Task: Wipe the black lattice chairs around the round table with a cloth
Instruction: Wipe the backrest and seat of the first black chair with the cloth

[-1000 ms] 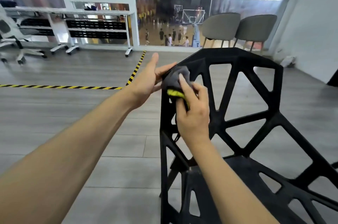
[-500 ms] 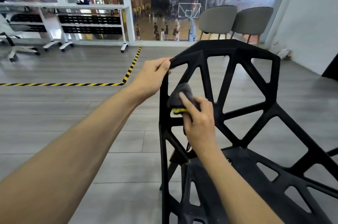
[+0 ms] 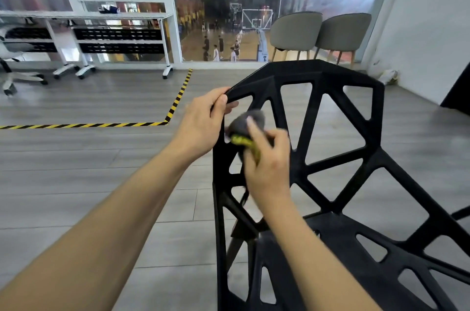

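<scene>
Two hands on one black lattice chair (image 3: 328, 132), mid-wipe on its backrest.

Left hand (image 3: 203, 122) curls its fingers over the top left corner of the backrest, steadying the chair, which stands on the grey plank floor (image 3: 89, 171). Right hand (image 3: 267, 158) grips a bunched grey cloth (image 3: 248, 123) with a yellow-green edge, pressing it against the upper struts just beside the left hand; the cloth looks blurred, so it seems to be rubbing. I'd say the backrest's left side is the step in hand. Next the cloth probably needs to work across the remaining struts and down to the seat, with the bracing hand shifting clear. No round desk shows from here.
</scene>
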`<state>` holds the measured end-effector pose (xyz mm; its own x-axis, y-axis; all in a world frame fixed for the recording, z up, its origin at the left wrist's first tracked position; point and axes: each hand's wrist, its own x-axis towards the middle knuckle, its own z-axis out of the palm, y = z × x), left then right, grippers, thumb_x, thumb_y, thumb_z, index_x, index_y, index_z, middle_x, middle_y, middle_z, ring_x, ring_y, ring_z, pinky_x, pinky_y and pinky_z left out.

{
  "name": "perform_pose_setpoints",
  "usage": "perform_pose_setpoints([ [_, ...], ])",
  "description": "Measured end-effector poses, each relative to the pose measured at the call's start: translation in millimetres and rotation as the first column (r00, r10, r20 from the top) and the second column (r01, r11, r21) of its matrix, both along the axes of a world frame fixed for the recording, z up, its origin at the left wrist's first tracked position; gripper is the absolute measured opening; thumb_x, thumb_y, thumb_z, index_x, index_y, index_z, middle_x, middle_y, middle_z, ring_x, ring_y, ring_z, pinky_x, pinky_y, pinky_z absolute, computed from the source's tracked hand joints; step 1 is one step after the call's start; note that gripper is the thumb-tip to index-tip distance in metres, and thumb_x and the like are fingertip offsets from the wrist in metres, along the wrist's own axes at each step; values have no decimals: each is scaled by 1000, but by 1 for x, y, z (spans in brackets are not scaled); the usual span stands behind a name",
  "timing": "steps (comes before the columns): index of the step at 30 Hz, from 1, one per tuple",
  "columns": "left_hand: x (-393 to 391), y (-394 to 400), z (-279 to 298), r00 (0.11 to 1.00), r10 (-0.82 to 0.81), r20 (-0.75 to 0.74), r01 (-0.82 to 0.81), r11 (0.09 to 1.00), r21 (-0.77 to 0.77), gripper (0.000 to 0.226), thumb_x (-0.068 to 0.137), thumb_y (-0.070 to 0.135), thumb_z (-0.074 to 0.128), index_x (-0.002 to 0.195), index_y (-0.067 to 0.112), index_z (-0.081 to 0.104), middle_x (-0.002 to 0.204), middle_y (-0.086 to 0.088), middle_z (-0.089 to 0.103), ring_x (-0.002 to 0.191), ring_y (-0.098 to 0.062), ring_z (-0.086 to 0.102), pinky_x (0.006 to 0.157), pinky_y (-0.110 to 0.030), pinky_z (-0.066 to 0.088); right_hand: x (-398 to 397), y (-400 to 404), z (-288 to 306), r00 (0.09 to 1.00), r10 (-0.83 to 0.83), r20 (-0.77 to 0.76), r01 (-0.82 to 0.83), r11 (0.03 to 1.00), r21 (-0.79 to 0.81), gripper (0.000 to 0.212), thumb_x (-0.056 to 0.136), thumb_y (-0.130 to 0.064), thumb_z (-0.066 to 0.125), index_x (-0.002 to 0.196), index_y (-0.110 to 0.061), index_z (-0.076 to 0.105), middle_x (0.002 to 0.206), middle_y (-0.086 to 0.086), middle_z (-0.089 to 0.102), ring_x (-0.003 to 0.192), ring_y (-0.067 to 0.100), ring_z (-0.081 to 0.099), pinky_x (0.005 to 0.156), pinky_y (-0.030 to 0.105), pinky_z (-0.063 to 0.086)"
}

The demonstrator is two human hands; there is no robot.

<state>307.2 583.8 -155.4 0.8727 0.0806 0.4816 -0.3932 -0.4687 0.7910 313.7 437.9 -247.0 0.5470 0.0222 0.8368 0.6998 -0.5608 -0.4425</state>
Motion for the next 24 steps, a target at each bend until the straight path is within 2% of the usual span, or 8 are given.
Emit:
perform_pose_setpoints([
  [2, -1, -1, -1, 1000, -15, -7, 15, 1000, -18, 36, 111, 18, 33, 135, 19, 60, 122, -2, 70, 116, -3, 65, 77, -36, 64, 32, -2, 33, 997, -49, -57, 56, 989, 135, 46, 95, -10, 56, 141, -11, 57, 111, 13, 48, 101, 27, 52, 86, 43, 51],
  [4, 0, -2, 0, 1000, -14, -18, 14, 999, -40, 35, 111, 17, 33, 134, 24, 60, 123, -2, 69, 117, -3, 65, 77, -37, 64, 47, 0, 43, 995, -74, -70, 85, 981, 175, 48, 95, -8, 57, 143, -10, 55, 112, 12, 47, 103, 27, 51, 88, 43, 51],
  [10, 3, -3, 1, 1000, -17, -9, 17, 998, -53, 32, 111, 16, 33, 127, 29, 57, 120, 1, 70, 112, 3, 66, 80, -41, 63, -25, 18, -38, 999, 36, -33, -35, 998, 43, 52, 92, -4, 60, 144, -6, 55, 110, 14, 51, 100, 30, 54, 89, 41, 50],
  [14, -1, -4, 0, 1000, 19, 5, -18, 999, -30, 31, 111, 17, 33, 128, 29, 56, 117, 2, 71, 110, 7, 65, 77, -38, 64, -26, 10, -37, 995, 75, -64, -76, 997, -14, 49, 94, -12, 57, 143, -6, 55, 108, 13, 52, 97, 27, 55, 85, 36, 51],
  [17, 1, -3, 0, 999, 40, 30, -40, 999, 17, 32, 110, 18, 34, 130, 24, 59, 113, 2, 73, 108, 5, 66, 82, -40, 62, -9, 3, -11, 990, 91, -107, -77, 989, 127, 50, 93, -9, 57, 143, -13, 57, 111, 7, 50, 96, 20, 55, 86, 33, 50],
  [19, 0, -3, 0, 998, 53, 30, -54, 998, 42, 34, 110, 19, 34, 133, 22, 58, 112, 2, 73, 109, 5, 66, 80, -34, 62, 1, 5, 0, 988, 67, -139, -35, 975, 221, 50, 95, -6, 58, 144, -16, 56, 116, 5, 49, 101, 17, 55, 90, 30, 49],
  [21, 0, -2, 0, 996, 65, 62, -70, 995, 77, 34, 110, 19, 34, 134, 20, 59, 113, 3, 73, 106, 7, 66, 84, -27, 60, -3, 11, -5, 991, 75, -111, -57, 985, 160, 52, 94, -3, 59, 144, -14, 56, 120, 7, 48, 106, 22, 53, 94, 34, 48],
  [24, 2, -5, 0, 997, 69, 41, -71, 996, 45, 33, 110, 18, 34, 130, 24, 59, 112, 2, 74, 106, 6, 67, 75, -37, 63, -37, 13, -42, 987, 130, -98, -128, 991, 29, 57, 91, 0, 60, 146, -13, 53, 121, 11, 49, 109, 29, 51, 99, 38, 46],
])
